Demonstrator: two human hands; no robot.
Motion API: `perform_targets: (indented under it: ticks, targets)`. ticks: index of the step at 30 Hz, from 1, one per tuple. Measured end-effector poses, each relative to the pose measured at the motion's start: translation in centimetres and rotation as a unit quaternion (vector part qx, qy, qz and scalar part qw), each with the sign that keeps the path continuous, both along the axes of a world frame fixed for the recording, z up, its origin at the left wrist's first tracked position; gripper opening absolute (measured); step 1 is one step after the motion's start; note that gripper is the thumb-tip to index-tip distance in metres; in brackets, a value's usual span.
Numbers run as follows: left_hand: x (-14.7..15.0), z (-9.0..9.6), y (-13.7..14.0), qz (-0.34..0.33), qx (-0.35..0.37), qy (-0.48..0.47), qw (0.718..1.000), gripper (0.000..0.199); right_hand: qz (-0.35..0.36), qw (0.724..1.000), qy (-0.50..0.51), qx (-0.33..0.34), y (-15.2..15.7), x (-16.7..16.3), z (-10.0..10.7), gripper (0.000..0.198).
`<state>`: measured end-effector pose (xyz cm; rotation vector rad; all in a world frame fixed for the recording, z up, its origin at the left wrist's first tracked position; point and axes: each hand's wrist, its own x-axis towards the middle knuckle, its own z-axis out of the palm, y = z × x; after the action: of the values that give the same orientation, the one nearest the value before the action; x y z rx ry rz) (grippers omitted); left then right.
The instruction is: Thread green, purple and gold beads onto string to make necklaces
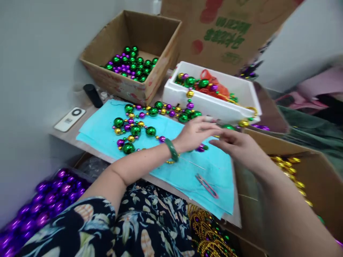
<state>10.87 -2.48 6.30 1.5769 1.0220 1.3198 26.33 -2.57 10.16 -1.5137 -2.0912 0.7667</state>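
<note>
Floral sleeve (77, 228); bead strand (135, 131) beside 2 loosely curled grips (195, 132) (237, 143), hold unclear

The table (70, 136) in my head feed
On it I make out turquoise cloth (174, 175), a white phone (70, 119), a black cylinder (93, 95) and, farther back, a cardboard box (115, 87) and foam box (203, 107).

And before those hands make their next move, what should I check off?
1. Pink snips apart from both hands: ok.
2. Thin needle-like piece in plain view on the blue cloth: ok.
3. Phone off the cloth: ok.
4. Beads all inside the white foam box: not ok, some hang over its rim.
5. Grip of left hand and right hand: cannot tell, blurred.
</note>
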Motion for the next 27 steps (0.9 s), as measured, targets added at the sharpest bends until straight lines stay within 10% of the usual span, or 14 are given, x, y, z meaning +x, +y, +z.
perform_targets:
  ticks: [12,27]
  targets:
    - [0.9,-2.6,-1.7,-0.013,-0.049,-0.084,0.995,0.013,-0.116,0.972,0.138,-0.151,-0.6,-1.1,-2.1,0.034]
    - [-1.1,-3.5,-1.4,-0.097,-0.179,-0.107,0.973,0.009,-0.048,0.996,0.065,-0.037,-0.5,-0.7,-1.1,0.039]
